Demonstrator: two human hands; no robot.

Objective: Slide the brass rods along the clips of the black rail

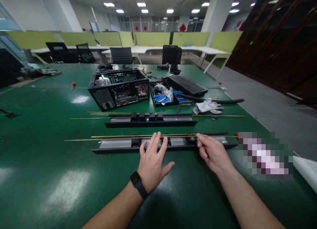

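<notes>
My left hand (154, 163) lies with fingers spread over the near black channel rail (109, 151), its fingertips at the thin brass rods (109, 137) that run along the rail. A dark watch (138, 184) is on that wrist. Toward the rail's right end, my right hand (214, 153) pinches a brass rod between thumb and forefinger. Black blocks (136, 141) sit inside the rail, partly hidden by my hands. Behind it stands a second black channel rail (151, 124) with several black blocks (141, 116) and more brass rods (218, 116).
An open black computer case (119, 92) stands behind the rails. To its right are a black tray (163, 104) holding gloves, a black panel (187, 85), a white glove (208, 106) and a dark tube (223, 101). A blurred patch (262, 153) covers something at right.
</notes>
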